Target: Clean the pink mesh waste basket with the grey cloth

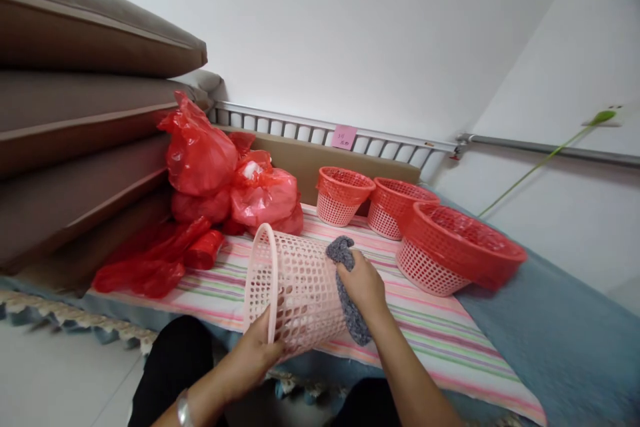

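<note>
A pale pink perforated plastic wastebasket [310, 280] lies tilted on its side in front of me, its open rim facing left. My left hand [263, 343] grips that rim at the lower edge, with the thumb outside and the fingers reaching inside. Pressed against the basket's base end is a grey cloth [354, 310], held bunched in my right hand [364, 280]. Beneath the basket spreads a striped cloth [440, 333] in pink, green and white.
Three similar baskets lined with red bags stand behind to the right: a far one [337, 209], a middle one [384, 221] and a near one [430, 267]. Filled red bags [265, 197], a red bag roll [204, 250] and stacked cushions [85, 120] occupy the left. A radiator [280, 125] lines the wall.
</note>
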Demonstrator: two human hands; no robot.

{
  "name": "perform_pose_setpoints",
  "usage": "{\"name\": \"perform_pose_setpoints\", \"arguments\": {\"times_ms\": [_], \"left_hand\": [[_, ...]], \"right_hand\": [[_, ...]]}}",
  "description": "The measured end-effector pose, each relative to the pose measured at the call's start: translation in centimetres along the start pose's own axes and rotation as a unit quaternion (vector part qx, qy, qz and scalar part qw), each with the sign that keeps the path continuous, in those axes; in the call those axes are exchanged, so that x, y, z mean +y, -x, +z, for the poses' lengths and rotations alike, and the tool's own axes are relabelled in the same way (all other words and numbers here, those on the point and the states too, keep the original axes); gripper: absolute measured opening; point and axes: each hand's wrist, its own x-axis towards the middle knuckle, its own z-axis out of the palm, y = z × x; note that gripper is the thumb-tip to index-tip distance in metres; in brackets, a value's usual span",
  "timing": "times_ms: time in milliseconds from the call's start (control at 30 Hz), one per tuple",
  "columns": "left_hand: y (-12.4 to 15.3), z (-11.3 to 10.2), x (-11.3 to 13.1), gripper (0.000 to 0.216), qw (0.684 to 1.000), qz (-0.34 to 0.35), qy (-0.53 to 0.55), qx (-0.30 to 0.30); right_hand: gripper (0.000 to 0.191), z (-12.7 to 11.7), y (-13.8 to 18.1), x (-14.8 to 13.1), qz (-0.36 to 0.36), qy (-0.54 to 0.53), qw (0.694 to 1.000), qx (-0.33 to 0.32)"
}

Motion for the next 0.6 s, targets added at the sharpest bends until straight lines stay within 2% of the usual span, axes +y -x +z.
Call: {"name": "perform_pose_setpoints", "arguments": {"times_ms": [133,333,400,500,600], "left_hand": [[2.0,-0.4,-1.1,0.089,1.000,-0.019,0.018,0.010],[1.1,0.3,1.2,0.077,0.994,0.020,-0.001,0.106],[1.1,0.3,1.1,0.080,0.993,0.006,0.028,0.116],[1.6,0.1,0.1,0.081,0.990,-0.010,0.022,0.141],[2.4,0.3,-0.5,0.070,0.979,-0.009,-0.042,0.198]], "right_hand": [[0.037,0.0,2.1,-1.1,-0.018,-0.010,1.000,-0.011],[0.036,0.5,3.8,-1.4,-0.024,-0.057,0.998,0.021],[0.034,0.5,4.4,-2.0,-0.016,-0.080,0.996,0.018],[0.030,-0.1,6.3,-4.4,-0.043,-0.138,0.989,0.012],[0.028,-0.9,9.1,-7.9,-0.128,-0.202,0.971,0.010]]}}
